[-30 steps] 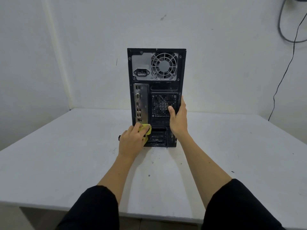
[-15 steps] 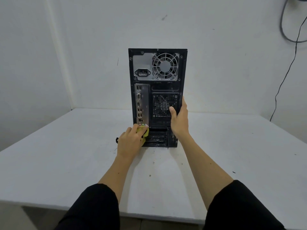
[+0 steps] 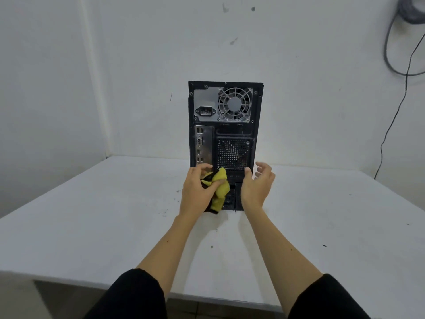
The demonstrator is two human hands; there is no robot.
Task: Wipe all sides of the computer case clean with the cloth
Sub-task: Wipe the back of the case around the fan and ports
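Before case (image 3: 225, 125), hands (image 3: 256, 187) apart.

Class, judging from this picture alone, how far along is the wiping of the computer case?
Done: cannot be judged. In hand: the left hand grips the yellow cloth before the lower rear panel of the computer case; the right hand hovers open beside it. Left: grime still shows on the rear; other sides are hidden.

Black sleeves (image 3: 128, 295) pushed up past the elbows — forearms, hands bare.
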